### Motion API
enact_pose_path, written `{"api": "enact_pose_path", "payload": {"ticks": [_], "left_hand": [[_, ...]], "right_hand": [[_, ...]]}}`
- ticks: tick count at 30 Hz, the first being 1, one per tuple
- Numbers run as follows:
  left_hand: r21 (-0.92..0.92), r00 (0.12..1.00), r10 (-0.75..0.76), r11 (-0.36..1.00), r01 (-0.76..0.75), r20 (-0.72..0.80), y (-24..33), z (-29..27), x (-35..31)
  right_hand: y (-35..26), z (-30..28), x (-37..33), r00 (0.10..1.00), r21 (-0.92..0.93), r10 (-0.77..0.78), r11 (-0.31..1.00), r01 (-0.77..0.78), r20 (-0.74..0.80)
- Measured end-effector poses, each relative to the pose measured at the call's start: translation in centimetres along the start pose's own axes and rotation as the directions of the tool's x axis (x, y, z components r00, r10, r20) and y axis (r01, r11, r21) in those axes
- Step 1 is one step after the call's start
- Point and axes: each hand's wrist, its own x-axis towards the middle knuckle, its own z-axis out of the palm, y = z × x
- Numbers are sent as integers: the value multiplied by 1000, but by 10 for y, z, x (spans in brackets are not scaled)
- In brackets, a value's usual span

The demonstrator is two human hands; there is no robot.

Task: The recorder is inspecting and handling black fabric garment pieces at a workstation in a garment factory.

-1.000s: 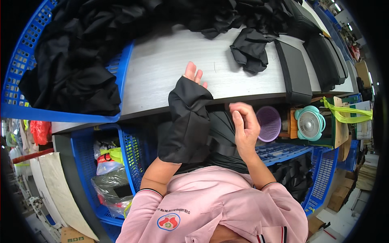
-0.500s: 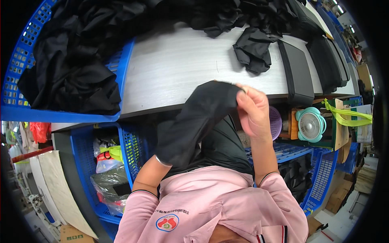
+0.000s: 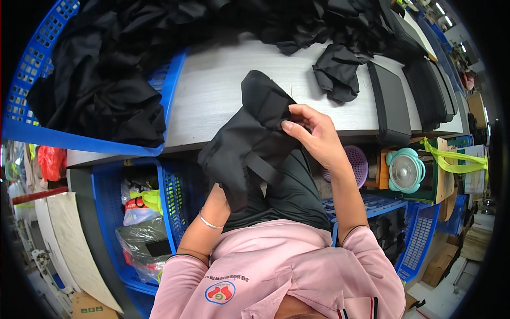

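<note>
A black fabric piece (image 3: 239, 141), apparently a sewn sleeve or pouch, hangs in front of me above my lap and the table edge. My left forearm (image 3: 199, 236), with a silver bangle, goes up into or behind it. The cloth covers my left hand, so its fingers do not show. My right hand (image 3: 317, 133) pinches the right edge of the cloth between thumb and fingers. The cloth's upper end stands up over the table, and a narrow flap hangs from its lower right side.
Black cloth (image 3: 106, 101) heaps over a blue basket (image 3: 79, 142) and the table's far side. A crumpled black piece (image 3: 338, 72) and stacked dark panels (image 3: 390, 103) lie on the white table (image 3: 212, 85). Below are a blue crate (image 3: 170, 196), a purple basket (image 3: 356, 166) and a teal fan (image 3: 405, 169).
The cloth's upper end has risen and spread over the table edge. My right hand has shifted left along it. More of my left wrist and the bangle now shows.
</note>
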Motion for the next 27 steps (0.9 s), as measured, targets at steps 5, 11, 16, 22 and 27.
{"api": "enact_pose_path", "payload": {"ticks": [5,11,16,22,27], "left_hand": [[-153,999,-20,988,26,39,-4,-37,-11],[-331,999,8,944,9,52,32,-108,13],[-85,992,45,996,-36,114,70,-4,21],[627,985,171,769,-125,-13,80,53,-7],[796,801,548,584,-161,-240,104,32,-15]], "right_hand": [[-13,4,-1,999,233,25,972,-34,43],[-15,-32,4,867,235,-335,936,262,369],[-40,-53,55,882,-334,-447,817,471,150],[-18,-27,70,731,-571,-609,733,370,-308],[33,12,-23,915,93,-18,994,61,-402]]}}
